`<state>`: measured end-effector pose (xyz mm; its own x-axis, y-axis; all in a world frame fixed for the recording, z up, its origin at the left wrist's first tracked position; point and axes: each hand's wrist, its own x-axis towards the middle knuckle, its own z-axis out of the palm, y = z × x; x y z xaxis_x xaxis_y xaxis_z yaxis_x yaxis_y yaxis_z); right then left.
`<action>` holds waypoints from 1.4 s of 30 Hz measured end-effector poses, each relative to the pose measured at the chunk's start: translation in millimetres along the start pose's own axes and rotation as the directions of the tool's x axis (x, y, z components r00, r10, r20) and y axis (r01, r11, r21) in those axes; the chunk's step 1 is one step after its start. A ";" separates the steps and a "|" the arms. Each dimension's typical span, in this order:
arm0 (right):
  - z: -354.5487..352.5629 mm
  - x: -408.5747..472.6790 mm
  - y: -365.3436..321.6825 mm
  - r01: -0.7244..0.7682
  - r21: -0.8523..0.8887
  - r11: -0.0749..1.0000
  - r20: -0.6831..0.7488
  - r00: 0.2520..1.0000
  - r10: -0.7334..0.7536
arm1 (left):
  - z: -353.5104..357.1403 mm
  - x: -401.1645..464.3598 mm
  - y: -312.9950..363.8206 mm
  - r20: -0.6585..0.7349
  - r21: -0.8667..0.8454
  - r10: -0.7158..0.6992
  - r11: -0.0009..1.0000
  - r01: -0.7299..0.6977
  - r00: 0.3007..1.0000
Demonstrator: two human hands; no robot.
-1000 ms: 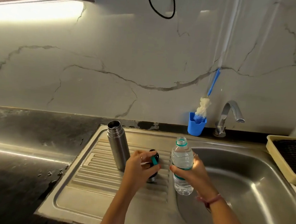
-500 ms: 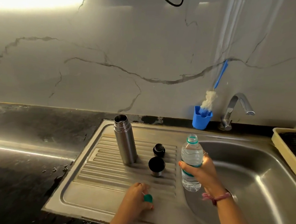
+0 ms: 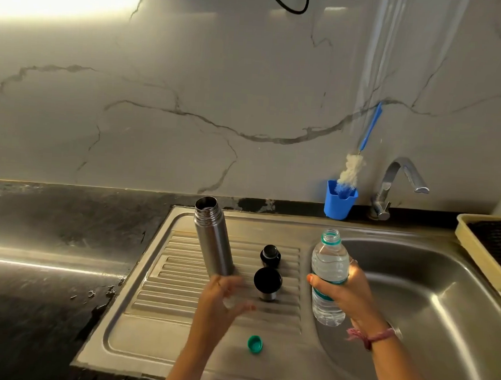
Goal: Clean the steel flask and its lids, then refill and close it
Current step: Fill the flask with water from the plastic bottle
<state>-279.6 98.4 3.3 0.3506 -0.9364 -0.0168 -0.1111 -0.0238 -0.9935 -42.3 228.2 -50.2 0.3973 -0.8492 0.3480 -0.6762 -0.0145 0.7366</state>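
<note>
The steel flask (image 3: 214, 237) stands upright and uncapped on the ribbed drainboard (image 3: 177, 291). To its right sit two lids: a small black stopper (image 3: 270, 255) and, nearer me, a black-topped steel cup lid (image 3: 267, 282). My left hand (image 3: 220, 300) is blurred, fingers spread, just at the flask's base and holding nothing. In my right hand (image 3: 345, 294) is an uncapped clear plastic water bottle (image 3: 328, 269), upright beside the sink bowl. Its green cap (image 3: 255, 344) lies on the drainboard near the front edge.
The sink bowl (image 3: 431, 306) lies on the right, with a tap (image 3: 398, 182) behind it. A blue cup (image 3: 340, 200) holds a bottle brush (image 3: 352, 170) against the marble wall. A beige tray (image 3: 476, 253) sits at far right. Wet black counter (image 3: 46, 249) stretches left.
My left hand has set the green cap down on the drainboard and moved up to the flask's base. The right hand still holds the bottle.
</note>
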 end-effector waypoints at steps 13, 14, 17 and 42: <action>-3.5 -2.4 2.3 0.027 -0.018 0.999 -0.022 0.999 -0.027 | -17.6 102.1 12.8 -0.258 -0.292 -0.402 0.899 0.325 0.879; -3.3 -2.3 2.9 0.031 -0.017 0.999 -0.019 0.999 -0.031 | -15.7 105.0 10.0 -0.238 -0.322 -0.423 0.883 0.340 0.874; -4.1 -1.3 3.7 0.040 -0.018 0.999 -0.019 0.999 -0.041 | -11.9 109.3 4.7 -0.227 -0.362 -0.485 0.847 0.389 0.845; -71.2 -11.7 -14.7 0.049 -0.027 0.998 -0.128 0.990 -0.052 | -14.8 129.8 132.6 -0.140 -0.384 -0.220 0.911 0.152 0.966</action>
<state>-348.2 84.8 26.1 0.2343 -0.9709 0.0497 -0.1188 -0.0793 -0.9897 -71.2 123.9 101.2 0.6186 -0.7431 0.2551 -0.3171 0.0609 0.9464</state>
